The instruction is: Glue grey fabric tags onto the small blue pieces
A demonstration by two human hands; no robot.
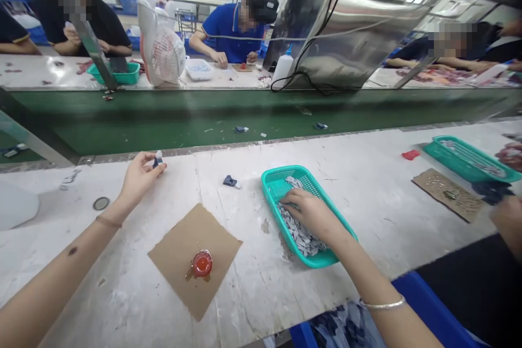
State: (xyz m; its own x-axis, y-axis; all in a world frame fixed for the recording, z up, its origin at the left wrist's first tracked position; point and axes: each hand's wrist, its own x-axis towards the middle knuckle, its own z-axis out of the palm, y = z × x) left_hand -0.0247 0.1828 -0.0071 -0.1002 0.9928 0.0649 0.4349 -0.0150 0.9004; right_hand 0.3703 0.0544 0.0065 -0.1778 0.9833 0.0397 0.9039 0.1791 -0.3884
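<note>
My left hand (pixel 141 176) is closed in a pinch on a small dark navy piece with a whitish tip (pixel 158 159), near the far edge of the table. Inside the green plastic basket (pixel 267 176), my right hand (pixel 308 212) has its fingers drawn together over a pile of small grey-white pieces (pixel 305 242). Whatever its fingertips hold, if anything, is too small to make out. Between the hands lies another small navy piece (pixel 230 180). A red round cap-like dish with wet-looking red stuff (pixel 203 264) rests on a brown cardboard square (pixel 179 244).
A green conveyor belt (pixel 175 119) with scattered navy pieces (pixel 240 129) runs beyond the table. Another green basket (pixel 468 160), a cardboard piece (pixel 432 187) and a red scrap (pixel 410 155) lie at right. A blue bin (pixel 432 310) stands below. People sit opposite.
</note>
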